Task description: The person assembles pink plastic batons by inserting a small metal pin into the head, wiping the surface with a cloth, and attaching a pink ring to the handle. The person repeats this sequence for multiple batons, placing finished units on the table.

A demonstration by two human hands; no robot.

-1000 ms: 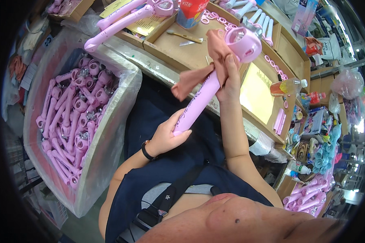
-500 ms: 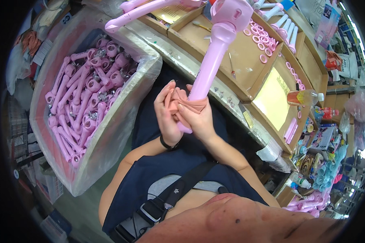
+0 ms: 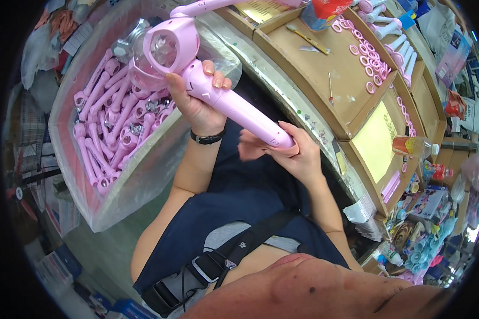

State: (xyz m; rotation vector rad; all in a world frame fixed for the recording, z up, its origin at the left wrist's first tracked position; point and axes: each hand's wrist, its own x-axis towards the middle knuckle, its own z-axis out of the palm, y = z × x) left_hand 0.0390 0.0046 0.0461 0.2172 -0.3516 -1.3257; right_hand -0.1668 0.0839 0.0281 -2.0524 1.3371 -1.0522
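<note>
A pink light stick [image 3: 250,116] lies slantwise across my front, its hollow, clear-windowed head up at the left over a bin. My left hand [image 3: 199,106] is closed around its neck, just below the head. At the lower right end of the handle, my right hand [image 3: 306,157] grips a salmon-pink cloth [image 3: 254,144] wrapped about the tip. Part of the cloth is blurred, and the fingers under the handle are hidden.
To the left stands a plastic-lined bin [image 3: 138,173] heaped with pink light sticks [image 3: 112,122]. Cardboard trays [image 3: 351,126] on the bench at right hold pink rings [image 3: 368,56], a brush [image 3: 307,39] and a yellow sheet [image 3: 374,143]. A drink bottle [image 3: 414,146] lies there too.
The light stick has swung from upright to slanting, its head moving left over the bin. My left hand has left the cloth and taken the neck. My right hand has shifted right with the cloth.
</note>
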